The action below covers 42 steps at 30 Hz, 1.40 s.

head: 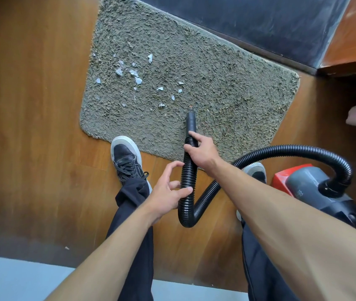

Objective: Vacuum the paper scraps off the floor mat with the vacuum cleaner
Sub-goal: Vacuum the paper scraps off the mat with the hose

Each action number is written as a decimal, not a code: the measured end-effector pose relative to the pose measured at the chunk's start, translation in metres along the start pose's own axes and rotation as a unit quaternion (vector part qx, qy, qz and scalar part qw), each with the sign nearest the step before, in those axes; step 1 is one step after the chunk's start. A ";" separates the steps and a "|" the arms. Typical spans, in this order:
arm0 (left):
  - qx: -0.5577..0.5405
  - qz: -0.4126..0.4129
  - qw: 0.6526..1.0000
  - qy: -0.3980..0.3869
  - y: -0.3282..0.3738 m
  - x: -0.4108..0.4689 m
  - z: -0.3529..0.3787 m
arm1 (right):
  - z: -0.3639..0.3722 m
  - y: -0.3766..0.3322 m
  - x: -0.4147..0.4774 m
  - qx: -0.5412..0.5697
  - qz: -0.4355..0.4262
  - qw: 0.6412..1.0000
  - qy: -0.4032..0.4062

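Right hand (pixel 202 152) clamps the ribbed hose (pixel 187 181) just behind the nozzle (pixel 191 122), the best grip point; hose looks light and bendy. Left hand (pixel 168 187) loose, fingers splayed, thumb touching hose. Nozzle tip near mat's (pixel 227 101) front edge. Roughly fifteen flimsy paper scraps (pixel 138 80) toward its left edge. One vacuum (pixel 316 187).

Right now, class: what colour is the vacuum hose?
Black, ribbed hose; clearest in the head view.
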<state>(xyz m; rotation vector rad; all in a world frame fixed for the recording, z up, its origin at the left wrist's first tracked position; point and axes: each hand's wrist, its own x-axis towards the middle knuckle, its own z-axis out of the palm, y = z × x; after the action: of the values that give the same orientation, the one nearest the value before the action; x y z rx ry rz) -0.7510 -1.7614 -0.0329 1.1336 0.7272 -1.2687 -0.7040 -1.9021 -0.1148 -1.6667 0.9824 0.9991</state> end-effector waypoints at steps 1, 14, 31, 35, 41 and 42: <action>-0.001 -0.002 1.000 0.000 -0.002 -0.001 0.002 | -0.001 0.002 -0.002 -0.002 0.006 1.000 -0.007; -0.003 0.012 0.999 0.043 -0.011 0.003 0.019 | -0.007 0.004 0.009 -0.011 -0.024 0.999 -0.047; 0.092 -0.012 0.995 -0.019 0.004 0.039 0.066 | -0.073 0.047 0.019 0.102 -0.011 0.994 0.041; 0.107 -0.007 0.994 -0.022 0.005 0.043 0.070 | -0.080 0.051 0.017 0.118 -0.010 0.991 0.057; 0.093 -0.003 0.995 -0.019 0.002 0.039 0.060 | -0.070 0.043 0.015 0.102 -0.007 0.994 0.043; 0.088 -0.003 0.996 -0.018 0.002 0.037 0.056 | -0.066 0.040 0.014 0.094 -0.012 0.995 0.036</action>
<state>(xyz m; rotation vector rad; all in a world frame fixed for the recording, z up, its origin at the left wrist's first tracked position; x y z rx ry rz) -0.7509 -1.8271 -0.0479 1.2480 0.6007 -1.3752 -0.7241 -1.9772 -0.1244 -1.5621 1.0686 0.8098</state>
